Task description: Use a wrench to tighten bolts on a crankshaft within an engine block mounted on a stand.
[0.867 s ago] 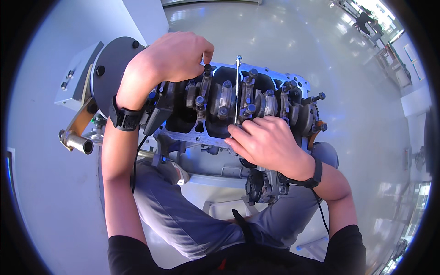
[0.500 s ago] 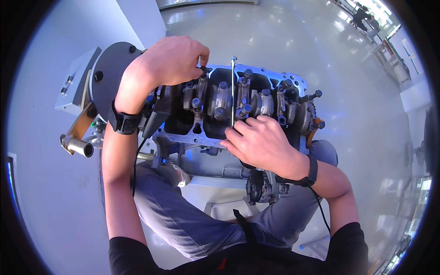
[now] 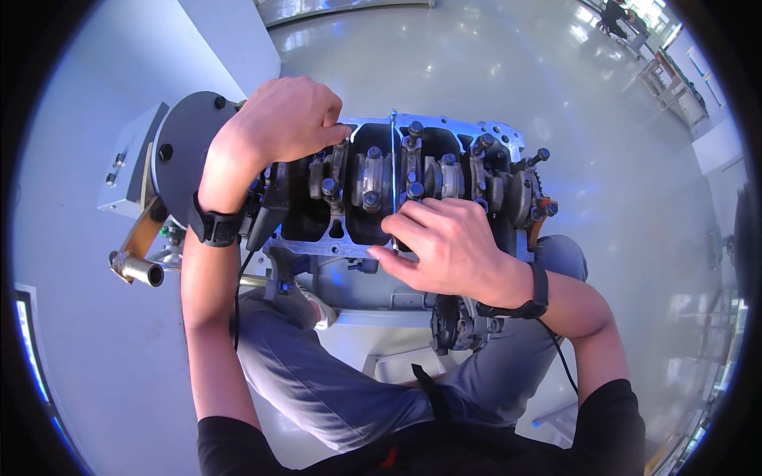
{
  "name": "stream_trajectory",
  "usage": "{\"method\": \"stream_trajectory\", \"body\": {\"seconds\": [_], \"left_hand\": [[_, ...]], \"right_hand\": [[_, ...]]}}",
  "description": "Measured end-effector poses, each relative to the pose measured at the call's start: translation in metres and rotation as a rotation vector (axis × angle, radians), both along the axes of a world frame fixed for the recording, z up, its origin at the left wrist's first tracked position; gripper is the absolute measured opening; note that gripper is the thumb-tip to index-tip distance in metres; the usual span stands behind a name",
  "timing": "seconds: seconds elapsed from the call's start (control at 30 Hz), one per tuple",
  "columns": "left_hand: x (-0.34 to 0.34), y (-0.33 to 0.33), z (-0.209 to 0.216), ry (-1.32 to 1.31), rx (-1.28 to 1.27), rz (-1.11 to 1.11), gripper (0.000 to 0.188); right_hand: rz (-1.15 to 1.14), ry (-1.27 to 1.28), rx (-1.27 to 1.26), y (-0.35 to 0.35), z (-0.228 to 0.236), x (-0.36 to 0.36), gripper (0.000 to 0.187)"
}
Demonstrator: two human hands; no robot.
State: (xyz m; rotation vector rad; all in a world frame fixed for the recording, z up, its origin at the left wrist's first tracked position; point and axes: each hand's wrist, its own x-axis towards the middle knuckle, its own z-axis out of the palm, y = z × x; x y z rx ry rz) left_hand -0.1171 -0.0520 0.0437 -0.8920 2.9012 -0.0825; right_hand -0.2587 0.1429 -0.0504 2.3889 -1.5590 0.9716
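Curling left hand (image 3: 290, 119) over far edge of engine block (image 3: 369, 229), hiding its grip; bending right hand (image 3: 452, 244) at the near end of a wrench (image 3: 394, 163) spanning the block, leaving its grip impossible to tell.

The bare left hand (image 3: 290, 119) bends rightward from its black-strapped wrist (image 3: 216, 218), back up, fingers curled down. The bare right hand (image 3: 448, 246) lies palm down, thumb parted from forefinger, its bare forearm (image 3: 575, 301) slanting up leftward.
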Motion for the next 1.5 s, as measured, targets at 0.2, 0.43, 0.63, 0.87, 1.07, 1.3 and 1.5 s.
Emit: {"method": "stream_trajectory", "body": {"seconds": [0.2, 0.43, 0.63, 0.87, 1.07, 1.3, 1.5], "left_hand": [[0.004, 0.007, 0.000, 0.145, -0.010, 0.007, 0.028], [0.001, 0.001, 0.001, 0.026, 0.017, -0.029, 0.027], [0.009, -0.002, -0.009, 0.164, -0.129, -0.008, 0.025], [0.000, -0.001, -0.003, 0.039, -0.047, -0.052, 0.024], [0.008, -0.003, -0.011, 0.164, -0.071, -0.035, 0.025], [0.000, 0.000, -0.005, 0.025, -0.056, 0.017, 0.024], [0.010, -0.002, -0.015, 0.314, -0.074, -0.165, 0.030]], "right_hand": [[0.086, 0.010, 0.063, -0.002, -0.003, 0.000, 0.024], [0.171, -0.039, -0.044, -0.005, -0.004, 0.001, 0.024], [0.194, -0.133, -0.116, -0.010, -0.009, 0.004, 0.020], [0.211, -0.115, -0.049, -0.009, -0.010, 0.000, 0.022], [0.216, -0.073, 0.004, -0.006, -0.010, 0.000, 0.022], [0.219, -0.086, 0.039, -0.005, -0.010, 0.000, 0.024], [0.236, -0.081, 0.041, -0.007, -0.012, -0.001, 0.024]]}}
